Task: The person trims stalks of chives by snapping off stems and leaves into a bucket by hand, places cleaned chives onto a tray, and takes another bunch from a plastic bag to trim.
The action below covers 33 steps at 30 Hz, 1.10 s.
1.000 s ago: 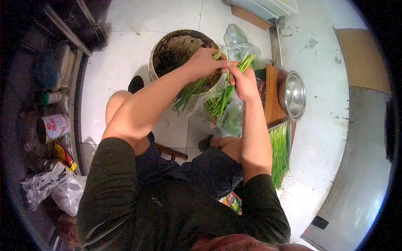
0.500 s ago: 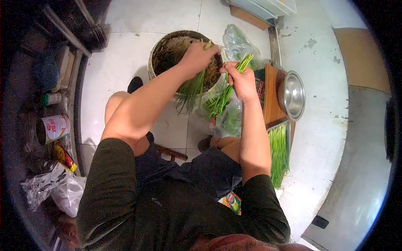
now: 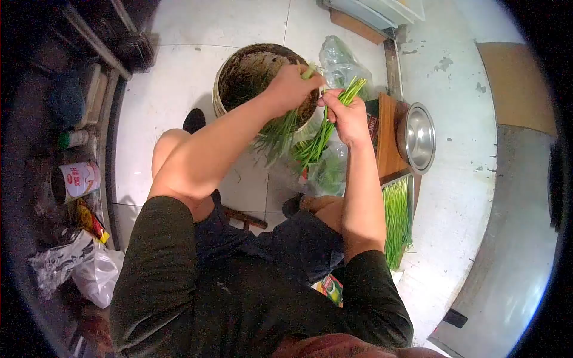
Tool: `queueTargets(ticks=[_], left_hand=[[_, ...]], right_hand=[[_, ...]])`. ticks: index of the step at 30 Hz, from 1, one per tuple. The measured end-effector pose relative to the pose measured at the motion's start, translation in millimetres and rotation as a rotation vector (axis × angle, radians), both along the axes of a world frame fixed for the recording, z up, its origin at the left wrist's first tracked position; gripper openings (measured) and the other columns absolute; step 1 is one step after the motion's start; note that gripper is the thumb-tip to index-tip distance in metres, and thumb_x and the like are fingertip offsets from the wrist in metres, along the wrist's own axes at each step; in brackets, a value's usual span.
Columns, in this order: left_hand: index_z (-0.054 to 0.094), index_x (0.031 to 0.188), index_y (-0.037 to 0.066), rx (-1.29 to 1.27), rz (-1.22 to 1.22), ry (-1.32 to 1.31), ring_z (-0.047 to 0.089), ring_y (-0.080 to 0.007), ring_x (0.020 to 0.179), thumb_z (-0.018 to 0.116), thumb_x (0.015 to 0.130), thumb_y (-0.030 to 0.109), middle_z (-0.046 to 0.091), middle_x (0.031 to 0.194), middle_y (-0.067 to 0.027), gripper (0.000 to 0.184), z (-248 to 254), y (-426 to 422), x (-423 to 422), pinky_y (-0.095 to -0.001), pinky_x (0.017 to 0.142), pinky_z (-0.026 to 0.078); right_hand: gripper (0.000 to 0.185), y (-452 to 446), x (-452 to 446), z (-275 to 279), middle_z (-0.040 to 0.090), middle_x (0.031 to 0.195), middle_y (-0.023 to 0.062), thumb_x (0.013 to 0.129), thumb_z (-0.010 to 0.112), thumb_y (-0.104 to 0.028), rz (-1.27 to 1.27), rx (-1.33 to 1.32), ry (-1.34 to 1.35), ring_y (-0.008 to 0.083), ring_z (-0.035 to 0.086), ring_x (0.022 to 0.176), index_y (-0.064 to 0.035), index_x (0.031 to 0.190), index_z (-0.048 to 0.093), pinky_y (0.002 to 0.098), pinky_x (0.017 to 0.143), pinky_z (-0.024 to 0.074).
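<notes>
My left hand (image 3: 292,89) is closed around a bunch of green chives (image 3: 282,132), whose thin leaves hang below it over the rim of a round bucket (image 3: 221,106). Just to the right, my right hand (image 3: 347,116) grips a second bunch of chives (image 3: 316,143), with the pale ends pointing up and the leaves hanging down. The fingertips of both hands nearly meet at the bucket's right edge; whether they touch I cannot tell. Dark dirt and plant scraps line the bucket. More chives (image 3: 395,221) lie lined up in a metal tray (image 3: 411,188) beside my right forearm.
A steel bowl (image 3: 419,138) stands on a brown box (image 3: 391,134) at the right. Clear plastic bags with greens (image 3: 343,62) lie beyond and below my right hand. Cans (image 3: 77,182) and a white plastic bag (image 3: 101,277) line the left side.
My left hand has moved right with its bunch, closer to my right hand. My right hand has barely shifted and still holds its bunch.
</notes>
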<state>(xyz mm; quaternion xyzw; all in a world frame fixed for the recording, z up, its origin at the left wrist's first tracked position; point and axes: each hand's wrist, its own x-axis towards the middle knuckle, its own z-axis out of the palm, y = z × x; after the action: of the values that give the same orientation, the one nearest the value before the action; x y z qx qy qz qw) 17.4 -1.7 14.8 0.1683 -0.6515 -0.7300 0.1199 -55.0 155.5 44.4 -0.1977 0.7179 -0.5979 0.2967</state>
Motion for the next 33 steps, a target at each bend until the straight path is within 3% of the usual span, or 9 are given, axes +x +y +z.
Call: queueTargets(ticks=[5, 9, 12, 16, 19, 28, 33], left_hand=[[0.062, 0.087, 0.003, 0.219, 0.162, 0.064, 0.046, -0.0094, 0.057, 0.067, 0.084, 0.029, 0.052, 0.064, 0.0013, 0.026, -18, -21, -16, -0.0277, 0.053, 0.037], [0.063, 0.08, 0.004, 0.204, 0.183, 0.033, 0.044, -0.0097, 0.054, 0.065, 0.085, 0.031, 0.049, 0.062, 0.0022, 0.027, -13, -16, -11, -0.0282, 0.051, 0.035], [0.065, 0.082, 0.004, 0.102, 0.016, -0.077, 0.047, -0.0093, 0.057, 0.064, 0.086, 0.034, 0.054, 0.066, 0.0012, 0.03, -5, -9, 1, -0.0275, 0.053, 0.037], [0.068, 0.092, 0.001, 0.053, -0.131, 0.035, 0.052, -0.0099, 0.065, 0.068, 0.082, 0.03, 0.064, 0.077, -0.0028, 0.031, -12, 0, -1, -0.0265, 0.06, 0.042], [0.067, 0.091, 0.0, -0.002, -0.097, -0.059, 0.052, -0.0104, 0.065, 0.07, 0.081, 0.029, 0.064, 0.077, -0.0021, 0.03, -19, 1, -7, -0.0272, 0.06, 0.042], [0.065, 0.088, 0.002, -0.013, 0.068, 0.006, 0.051, -0.011, 0.06, 0.069, 0.083, 0.029, 0.057, 0.068, -0.0008, 0.028, -2, -5, -2, -0.0292, 0.057, 0.042], [0.066, 0.088, 0.003, 0.159, 0.215, -0.026, 0.048, -0.0114, 0.056, 0.068, 0.084, 0.03, 0.053, 0.064, 0.0008, 0.027, 4, -18, -5, -0.028, 0.055, 0.04]], right_hand=[[0.016, 1, 4, 0, 0.068, 0.079, 0.0066, 0.085, 0.067, -0.011, 0.019, 0.038, 0.049, 0.0075, 0.049, 0.053, 0.0028, 0.092, 0.066, 0.0222, 0.049, 0.0397], [0.015, 2, 1, 1, 0.069, 0.08, 0.007, 0.085, 0.067, -0.01, -0.044, 0.061, 0.085, 0.0077, 0.05, 0.053, 0.003, 0.092, 0.066, 0.0223, 0.049, 0.0403], [0.015, 2, 1, 0, 0.069, 0.08, 0.0069, 0.084, 0.067, -0.009, -0.057, 0.026, 0.072, 0.0077, 0.05, 0.053, 0.0033, 0.092, 0.065, 0.0222, 0.049, 0.0407], [0.015, 1, 1, -2, 0.069, 0.079, 0.0064, 0.084, 0.067, -0.009, -0.053, 0.024, 0.086, 0.0074, 0.051, 0.054, 0.003, 0.093, 0.065, 0.022, 0.05, 0.041], [0.015, 1, 2, -1, 0.068, 0.079, 0.006, 0.085, 0.067, -0.01, -0.023, 0.061, 0.106, 0.0071, 0.051, 0.054, 0.0023, 0.093, 0.065, 0.022, 0.05, 0.0412], [0.013, -2, 7, 6, 0.068, 0.077, 0.0037, 0.086, 0.066, -0.011, -0.007, 0.133, 0.184, 0.006, 0.052, 0.055, 0.0007, 0.09, 0.067, 0.0216, 0.05, 0.0419], [0.011, 1, 7, 5, 0.068, 0.076, 0.0025, 0.086, 0.066, -0.011, -0.019, 0.195, 0.259, 0.0057, 0.053, 0.056, -0.0003, 0.089, 0.067, 0.0215, 0.051, 0.0429]])
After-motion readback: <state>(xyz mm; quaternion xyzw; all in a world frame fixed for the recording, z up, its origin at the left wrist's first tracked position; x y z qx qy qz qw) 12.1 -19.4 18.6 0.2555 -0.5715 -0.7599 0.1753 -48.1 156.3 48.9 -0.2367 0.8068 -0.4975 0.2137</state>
